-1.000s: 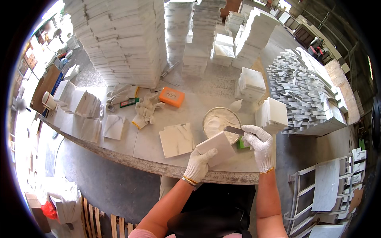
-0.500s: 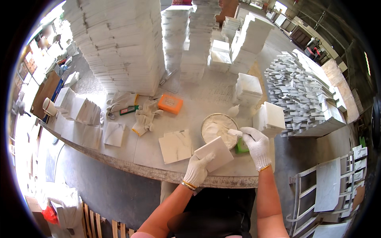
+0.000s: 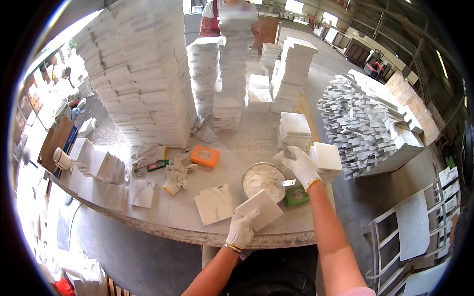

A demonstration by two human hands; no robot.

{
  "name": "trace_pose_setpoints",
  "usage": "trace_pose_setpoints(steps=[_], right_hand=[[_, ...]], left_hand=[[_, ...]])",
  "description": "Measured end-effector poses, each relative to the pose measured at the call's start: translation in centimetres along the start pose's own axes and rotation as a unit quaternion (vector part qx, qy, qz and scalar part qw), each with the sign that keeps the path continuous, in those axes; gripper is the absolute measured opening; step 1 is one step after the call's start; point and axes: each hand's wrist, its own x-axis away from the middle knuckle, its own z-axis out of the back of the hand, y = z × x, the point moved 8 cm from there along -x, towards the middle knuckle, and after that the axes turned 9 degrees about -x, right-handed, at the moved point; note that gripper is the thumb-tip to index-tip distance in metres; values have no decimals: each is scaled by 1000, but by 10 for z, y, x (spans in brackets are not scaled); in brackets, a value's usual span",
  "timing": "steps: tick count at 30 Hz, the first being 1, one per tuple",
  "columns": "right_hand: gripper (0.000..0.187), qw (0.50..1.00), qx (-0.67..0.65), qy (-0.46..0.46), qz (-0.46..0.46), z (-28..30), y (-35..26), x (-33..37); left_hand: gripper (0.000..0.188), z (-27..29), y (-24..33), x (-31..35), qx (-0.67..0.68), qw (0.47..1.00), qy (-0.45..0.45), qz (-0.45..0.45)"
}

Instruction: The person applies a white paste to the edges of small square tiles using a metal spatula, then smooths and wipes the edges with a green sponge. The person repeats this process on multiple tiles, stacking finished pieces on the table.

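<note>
My left hand [image 3: 242, 228], in a white knit glove, grips a square white tile [image 3: 261, 211] over the table's front edge, thumb on its face. Beyond the tile stands a round bowl of white paste [image 3: 261, 180]. A small flat spreader [image 3: 288, 183] rests in the bowl, its end over the right rim. My gloved right hand [image 3: 300, 166] reaches past the bowl, fingers apart and curved beside a small white lump [image 3: 278, 157]; whether they touch it is unclear. Two overlapping veined tiles [image 3: 215, 204] lie left of the held tile.
A green box [image 3: 296, 196] sits right of the bowl. Tile stacks [image 3: 327, 162] stand near my right hand, and tall stacks [image 3: 143, 74] rise behind. An orange box [image 3: 205, 156] and loose gloves [image 3: 177, 173] lie to the left. Another person [image 3: 211, 19] stands behind the stacks.
My right hand has let go of the spreader, leaving it in the bowl, and moved away to the white lump. The left hand still holds the tile. The view has tilted up, showing another person.
</note>
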Motion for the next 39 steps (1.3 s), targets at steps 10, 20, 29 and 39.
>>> trace_pose_setpoints(steps=[10,20,29,39], right_hand=[[34,982,-167,-78,-28,-26,28,-37],[24,928,-363,-82,16,41,-62,81],[42,909,-399,-107,-57,21,-32,134],[37,964,-255,-73,-11,20,-34,131]], left_hand=[[42,-1,2,-5,28,999,-4,17],[42,8,6,1,28,999,21,32],[42,5,1,-7,13,1000,-10,17],[42,6,1,-3,16,999,-4,31]])
